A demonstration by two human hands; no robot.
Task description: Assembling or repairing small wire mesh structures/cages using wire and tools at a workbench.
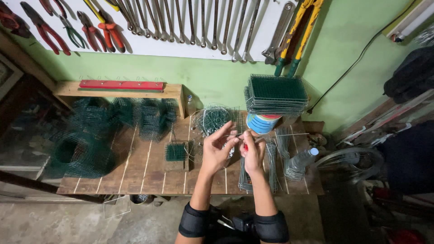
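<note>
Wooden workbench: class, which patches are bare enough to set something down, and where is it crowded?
Bare planks on the workbench lie between the mesh roll and the small mesh square, along the front edge. Crowded: around the left hand, right hand, wire bundles and plastic bottle.

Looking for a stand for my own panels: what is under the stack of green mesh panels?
The mesh panels rest on a round tin with coloured bands, standing on the bench. The tin's top and contents are covered.
</note>
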